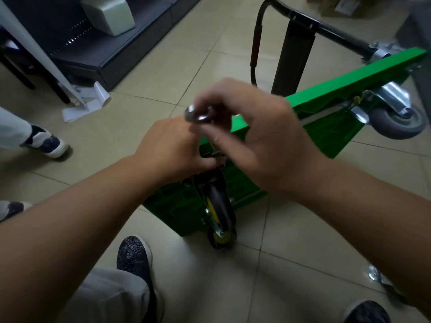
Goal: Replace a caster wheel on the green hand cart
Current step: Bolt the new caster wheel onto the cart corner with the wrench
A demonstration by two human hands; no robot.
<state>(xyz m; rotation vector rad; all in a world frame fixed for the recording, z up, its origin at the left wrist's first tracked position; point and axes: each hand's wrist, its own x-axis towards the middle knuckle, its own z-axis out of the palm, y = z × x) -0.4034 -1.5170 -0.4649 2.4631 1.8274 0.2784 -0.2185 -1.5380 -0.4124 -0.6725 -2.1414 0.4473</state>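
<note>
beige tiled floor (291, 241), a dark shoe (134, 255) nearest. the green cart (326, 94) stands tipped on edge, its long axis running from near centre to far right. its black caster wheel (220, 206), yellow-hubbed, points toward the viewer. left hand (170, 145) curls at its bracket, grip hidden, cannot tell; right hand (256, 131) grip clamped on a blurred shiny tool (198, 113). beyond: grey caster (396, 120), black handle (293, 15), dark shelving (105, 47).

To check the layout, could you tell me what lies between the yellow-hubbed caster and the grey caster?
In the head view, the green cart's ribbed underside spans it, partly hidden by the right hand.
</note>
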